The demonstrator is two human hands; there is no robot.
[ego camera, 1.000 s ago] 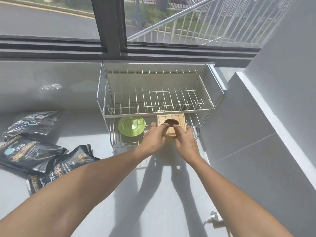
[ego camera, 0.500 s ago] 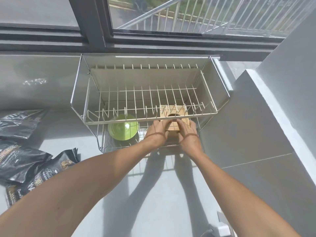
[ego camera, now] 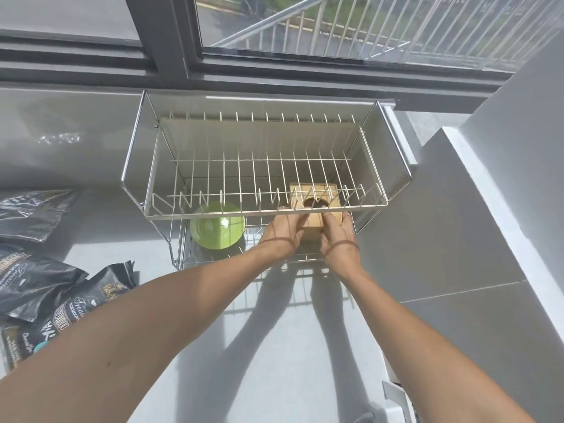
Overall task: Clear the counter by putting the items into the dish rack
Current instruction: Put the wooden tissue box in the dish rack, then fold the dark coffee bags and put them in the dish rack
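Note:
A two-tier wire dish rack [ego camera: 268, 209] stands against the window wall. On its lower tier a green plate [ego camera: 216, 228] lies at the left. To the right of it sits a wooden box [ego camera: 314, 198] with a round hole in its top, partly hidden behind the upper tier's wires. My left hand [ego camera: 282, 235] holds the box's left side and my right hand [ego camera: 337, 239] holds its right side, both reaching in under the upper tier. The upper tier holds nothing.
Several dark foil pouches [ego camera: 45, 288] lie on the grey counter [ego camera: 274, 346] at the left. A grey wall [ego camera: 457, 239] rises close on the right of the rack. A white fitting [ego camera: 393, 398] sits at the counter's near right edge.
Both hands have pushed the wooden box further in onto the lower tier. The camera has moved closer and looks down more steeply on the rack.

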